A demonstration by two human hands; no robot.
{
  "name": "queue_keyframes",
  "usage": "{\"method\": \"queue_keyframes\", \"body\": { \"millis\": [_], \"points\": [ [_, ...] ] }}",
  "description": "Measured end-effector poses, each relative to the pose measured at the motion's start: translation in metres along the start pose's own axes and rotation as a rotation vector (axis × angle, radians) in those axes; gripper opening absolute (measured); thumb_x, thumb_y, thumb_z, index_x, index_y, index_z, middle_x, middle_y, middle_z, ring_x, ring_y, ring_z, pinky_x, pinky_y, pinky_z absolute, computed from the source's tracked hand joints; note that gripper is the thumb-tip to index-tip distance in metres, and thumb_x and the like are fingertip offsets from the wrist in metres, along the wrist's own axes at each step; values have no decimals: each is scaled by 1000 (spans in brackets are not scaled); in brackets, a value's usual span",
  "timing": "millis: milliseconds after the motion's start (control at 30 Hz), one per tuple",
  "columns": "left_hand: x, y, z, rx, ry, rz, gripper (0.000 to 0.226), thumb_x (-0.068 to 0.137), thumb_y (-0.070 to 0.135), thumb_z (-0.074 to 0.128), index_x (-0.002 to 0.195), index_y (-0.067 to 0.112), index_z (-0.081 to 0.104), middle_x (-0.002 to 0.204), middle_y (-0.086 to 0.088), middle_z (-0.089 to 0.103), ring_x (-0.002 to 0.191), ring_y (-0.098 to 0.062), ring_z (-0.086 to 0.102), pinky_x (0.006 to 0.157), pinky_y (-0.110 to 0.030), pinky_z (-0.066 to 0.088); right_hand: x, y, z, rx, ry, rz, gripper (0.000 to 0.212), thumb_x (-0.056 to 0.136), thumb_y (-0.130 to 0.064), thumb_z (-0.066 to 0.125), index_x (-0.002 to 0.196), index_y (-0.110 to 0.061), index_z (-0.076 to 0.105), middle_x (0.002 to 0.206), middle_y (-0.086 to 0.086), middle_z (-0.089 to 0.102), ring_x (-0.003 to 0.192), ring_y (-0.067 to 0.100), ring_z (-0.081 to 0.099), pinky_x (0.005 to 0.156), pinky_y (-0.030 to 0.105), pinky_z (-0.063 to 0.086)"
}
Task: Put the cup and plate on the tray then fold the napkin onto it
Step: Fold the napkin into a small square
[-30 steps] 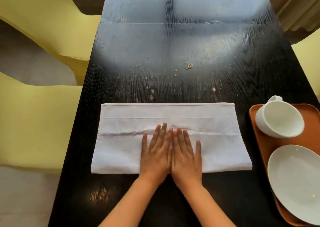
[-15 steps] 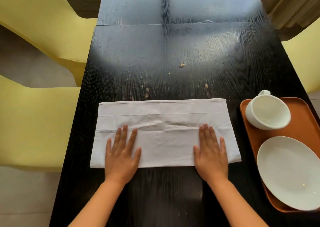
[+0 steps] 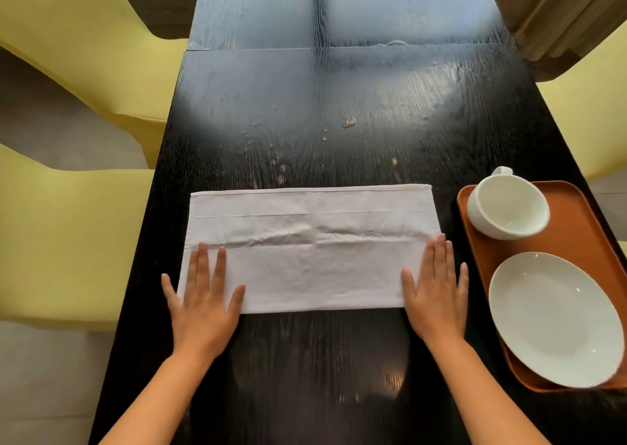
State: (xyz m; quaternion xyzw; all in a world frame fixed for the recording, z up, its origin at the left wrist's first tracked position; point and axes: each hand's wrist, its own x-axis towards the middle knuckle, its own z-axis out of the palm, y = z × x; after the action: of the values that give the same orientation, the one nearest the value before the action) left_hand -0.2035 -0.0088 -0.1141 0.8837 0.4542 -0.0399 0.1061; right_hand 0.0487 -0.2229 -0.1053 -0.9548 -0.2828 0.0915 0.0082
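Fingers (image 3: pixel 203 268) first: we've got them straight and slightly spread on both sides, nothing pinched, nothing curled. Our left hand (image 3: pixel 203 300) lies flat on the near left corner of the white napkin (image 3: pixel 305 248), with the little finger hanging off the cloth's left edge onto the wood. Our right hand (image 3: pixel 437 292) does the same at the near right corner, palm down, thumb pointing in toward the middle and heel off the cloth on the bare wood.

Napkin itself is folded into a long strip lying crosswise on the dark wooden desk (image 3: pixel 339 112), with a wrinkled crease running along its length just past our fingertips and a hem line nearer the far edge.

Just right of the napkin sits the orange tray (image 3: pixel 576 214), close to the desk's right edge. White cup (image 3: pixel 507 207) is on the far end of it, handle pointing away from us, and the white plate (image 3: pixel 556 319) is on the near end. Cup and plate sit close together but we don't see them touching.

Yellow chairs (image 3: pixel 68 241) on the left, some crumbs (image 3: pixel 349 123) mid-desk.
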Motion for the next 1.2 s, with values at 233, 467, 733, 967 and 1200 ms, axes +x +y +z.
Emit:
{"method": "queue_keyframes", "body": {
  "millis": [233, 467, 733, 967, 1200],
  "points": [
    [-9, 127, 15, -110, 17, 349, 64, 89, 54, 13, 144, 34, -14, 153, 7, -25, 141, -12, -22, 109, -48, -23, -42, 0, -11, 250, 130, 170, 63, 92, -23, 51, 144, -4, 21, 153, 16, 24, 142, 29, 19, 111, 46, 24],
    [-8, 149, 35, -19, -81, 328, 61, 83, 55, -1, 138, 39, -23, 150, 9, -30, 134, -12, -36, 108, -47, -24, -32, 3, -29, 624, 175, 350, 54, 90, -17, 55, 139, -4, 36, 137, 19, 46, 127, 33, 40, 107, 47, 35],
    [-8, 148, 33, -18, -73, 332, 62, 83, 56, 2, 140, 39, -20, 149, 10, -31, 133, -10, -36, 109, -47, -24, -18, 7, -46, 801, 69, 570, 43, 85, -22, 60, 125, -7, 54, 121, 13, 62, 112, 31, 54, 90, 42, 45],
    [-8, 149, 31, -15, -102, 338, 60, 90, 53, 11, 138, 39, -22, 147, 11, -34, 130, -9, -40, 108, -45, -26, -15, 6, -58, 1027, 170, 565, 15, 83, -16, 64, 97, -13, 68, 93, 3, 68, 85, 17, 59, 77, 32, 48],
    [28, 178, -44, -1110, -234, -116, 24, 96, 30, 44, 102, 17, 63, 117, -10, 65, 106, -22, 61, 84, -32, 42, -28, -39, -83, 1037, 328, 263, 9, 83, -17, 64, 79, -23, 68, 76, -8, 65, 74, 5, 60, 68, 25, 46]
  ]
}}
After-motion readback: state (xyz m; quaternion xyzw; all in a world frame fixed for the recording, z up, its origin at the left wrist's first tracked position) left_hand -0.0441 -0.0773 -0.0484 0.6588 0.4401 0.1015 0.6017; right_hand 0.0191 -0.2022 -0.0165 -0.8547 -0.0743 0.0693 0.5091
